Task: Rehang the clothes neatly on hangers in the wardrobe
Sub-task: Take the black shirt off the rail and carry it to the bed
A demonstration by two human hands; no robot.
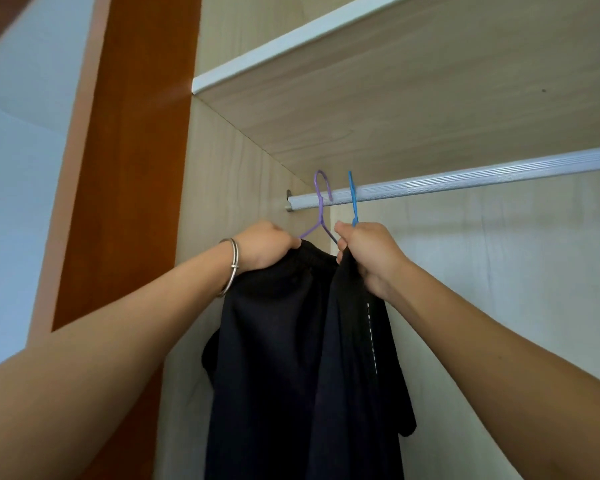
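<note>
Head view looks up into the wardrobe (219, 188). L hand (264, 245) is raised at the L shoulder of the purple hanger (321, 202). Its fingers (284, 242) are curled and clamped on the gathered top edge of a black garment (274, 341), right where the hanger arm meets the cloth. R hand (368, 254) is up just beside it, fingers (343, 230) curled tight round the top of a second dark garment (361, 358) at the base of the blue hanger (352, 199) neck. Can't tell if they also pinch the hanger wire itself.

Both hooks sit over the silver rail (465, 180), near its L end by the bracket, purple L of blue, close but apart. Purple hook is turned so its loop shows; blue is seen approx edge-on.

The 2 garments hang straight down from the hands, touching side by side, w/ their bottoms out of frame. The R one carries a vertical white dashed line below the R wrist. The black one shows a rounded fold sticking out on its L side, approx mid-height.

A silver bangle (234, 268) sits on the L wrist. Above the rail is the underside of a pale wood shelf (395, 98) w/ a white front edge. L of the wardrobe side panel stands an orange-brown panel (125, 168), then a pale blue wall (21, 168).
</note>
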